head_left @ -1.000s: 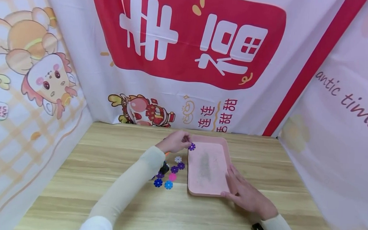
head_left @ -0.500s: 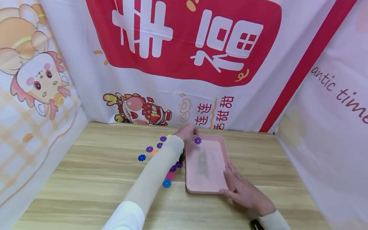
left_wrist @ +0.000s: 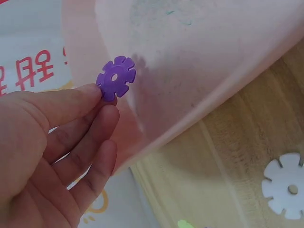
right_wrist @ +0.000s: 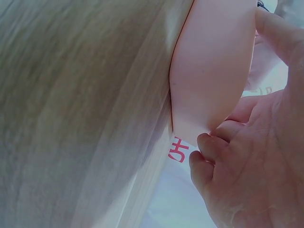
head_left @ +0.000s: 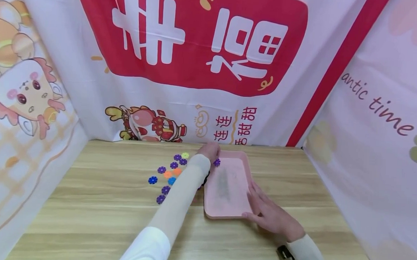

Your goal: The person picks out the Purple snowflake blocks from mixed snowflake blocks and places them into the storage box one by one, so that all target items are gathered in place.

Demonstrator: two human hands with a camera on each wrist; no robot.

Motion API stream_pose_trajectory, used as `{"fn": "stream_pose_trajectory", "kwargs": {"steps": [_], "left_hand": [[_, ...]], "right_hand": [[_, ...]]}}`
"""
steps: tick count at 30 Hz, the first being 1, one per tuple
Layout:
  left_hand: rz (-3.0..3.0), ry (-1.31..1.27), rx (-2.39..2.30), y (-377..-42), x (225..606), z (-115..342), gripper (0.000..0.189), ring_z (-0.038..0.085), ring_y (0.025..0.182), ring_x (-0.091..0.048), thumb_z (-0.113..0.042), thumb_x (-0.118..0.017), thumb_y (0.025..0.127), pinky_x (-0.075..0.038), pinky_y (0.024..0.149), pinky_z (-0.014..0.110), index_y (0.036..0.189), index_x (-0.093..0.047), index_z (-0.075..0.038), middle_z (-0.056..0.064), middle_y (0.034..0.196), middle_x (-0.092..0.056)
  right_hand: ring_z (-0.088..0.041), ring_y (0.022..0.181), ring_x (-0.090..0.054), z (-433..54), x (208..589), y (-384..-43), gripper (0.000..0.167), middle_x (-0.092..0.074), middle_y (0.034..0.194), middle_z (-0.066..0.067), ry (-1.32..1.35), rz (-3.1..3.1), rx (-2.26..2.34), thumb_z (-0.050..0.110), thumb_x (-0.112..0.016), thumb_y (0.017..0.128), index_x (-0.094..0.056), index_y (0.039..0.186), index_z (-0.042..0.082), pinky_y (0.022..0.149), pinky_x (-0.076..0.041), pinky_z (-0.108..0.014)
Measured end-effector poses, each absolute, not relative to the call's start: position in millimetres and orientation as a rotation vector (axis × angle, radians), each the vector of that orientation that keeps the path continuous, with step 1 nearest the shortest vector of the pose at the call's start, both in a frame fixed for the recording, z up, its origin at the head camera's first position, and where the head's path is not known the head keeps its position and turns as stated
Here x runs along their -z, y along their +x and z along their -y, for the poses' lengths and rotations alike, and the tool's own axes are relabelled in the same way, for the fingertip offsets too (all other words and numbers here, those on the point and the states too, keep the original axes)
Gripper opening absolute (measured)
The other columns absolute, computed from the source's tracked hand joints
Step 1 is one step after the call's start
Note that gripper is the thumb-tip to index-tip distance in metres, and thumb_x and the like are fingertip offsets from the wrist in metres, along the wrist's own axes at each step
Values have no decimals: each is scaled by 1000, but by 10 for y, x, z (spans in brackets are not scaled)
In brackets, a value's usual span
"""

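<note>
At the far left corner of the pink tray (head_left: pixel 222 208), my left hand (head_left: pixel 211 150) pinches a purple snowflake disc (left_wrist: pixel 116 78) between thumb and forefinger. In the left wrist view the disc is tilted over the tray's inner surface, and the other fingers are curled beneath. My right hand (head_left: pixel 271 214) holds the tray at its near right corner, thumb by the near edge and fingers along the right side. Part of the tray's outer wall (right_wrist: pixel 209 71) fills the right wrist view. More discs, such as a purple one (head_left: pixel 165 190), lie left of the tray.
Several discs are scattered on the wooden table (head_left: pixel 96 218), including a dark blue one (head_left: pixel 152 180), an orange one (head_left: pixel 177 171) and a yellow-green one (head_left: pixel 185 155). The left wrist view shows a white disc (left_wrist: pixel 286 186). A printed cloth (head_left: pixel 181 105) hangs behind the table.
My left hand has moved from the tray's left edge further over its far left corner, with the purple disc still pinched. The right hand stays at the tray. The head view has shifted.
</note>
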State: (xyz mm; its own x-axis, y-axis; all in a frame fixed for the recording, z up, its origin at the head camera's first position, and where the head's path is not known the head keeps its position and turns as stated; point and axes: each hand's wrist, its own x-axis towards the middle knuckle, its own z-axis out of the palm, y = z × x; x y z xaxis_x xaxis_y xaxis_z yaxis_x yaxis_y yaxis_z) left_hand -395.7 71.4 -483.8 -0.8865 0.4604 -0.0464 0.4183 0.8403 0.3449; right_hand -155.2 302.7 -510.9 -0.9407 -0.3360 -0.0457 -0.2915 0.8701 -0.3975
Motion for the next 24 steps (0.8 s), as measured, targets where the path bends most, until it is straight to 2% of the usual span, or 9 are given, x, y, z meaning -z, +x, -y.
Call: {"fn": "stream_pose_trajectory", "kwargs": {"steps": [3,6,11,14,19,21,24], "left_hand": [[-2919,671,-476,-3987,4867,-750,17,26,89,-73,1,-70,94,-63,86,39,80,-75,-8,8,94,-79],[-2942,640,-460,-3982,4880,-767,17,31,98,-75,0,-67,97,-63,92,44,84,-74,-7,12,105,-78],[-2970,603,-383,-3950,4881,-732,14,33,108,-74,0,-61,102,-62,98,45,101,-75,-4,15,118,-76],[-2951,603,-375,-3955,4855,-688,14,29,103,-74,-2,-61,103,-63,96,42,102,-75,-5,14,114,-77],[-2877,675,-474,-3968,4815,-591,17,21,82,-68,-2,-68,99,-60,80,34,84,-75,-6,6,89,-75],[-2829,687,-516,-3942,4762,-541,14,19,79,-65,-4,-69,98,-57,76,32,86,-75,-7,4,86,-73],[-2768,708,-541,-3859,4602,-465,6,18,82,-65,-9,-70,98,-57,78,31,96,-76,-8,3,90,-73]], "right_hand": [[-35,164,-20,-3032,5114,-1557,93,-4,180,-11,-498,-2935,593,59,-61,101,-21,168,9,127,-33,-59],[-34,165,-18,-3036,5122,-1560,92,-5,180,-11,-496,-2933,589,60,-60,101,-22,168,9,127,-32,-59],[-32,166,-13,-3025,5118,-1572,93,-2,180,-8,-464,-2896,582,66,-57,101,-20,169,14,127,-31,-61],[-31,166,-11,-3012,5104,-1581,93,-1,180,-7,-467,-2886,576,65,-56,101,-18,169,15,128,-31,-61],[-31,166,-10,-3002,5094,-1589,94,1,180,-7,-456,-2882,569,65,-56,101,-16,170,15,128,-31,-61],[-31,166,-11,-3000,5097,-1587,94,1,180,-7,-450,-2881,566,66,-55,101,-16,170,15,127,-31,-61],[-33,165,-14,-3009,5102,-1574,95,0,180,-8,-453,-2894,553,66,-55,101,-16,169,12,127,-33,-60]]}}
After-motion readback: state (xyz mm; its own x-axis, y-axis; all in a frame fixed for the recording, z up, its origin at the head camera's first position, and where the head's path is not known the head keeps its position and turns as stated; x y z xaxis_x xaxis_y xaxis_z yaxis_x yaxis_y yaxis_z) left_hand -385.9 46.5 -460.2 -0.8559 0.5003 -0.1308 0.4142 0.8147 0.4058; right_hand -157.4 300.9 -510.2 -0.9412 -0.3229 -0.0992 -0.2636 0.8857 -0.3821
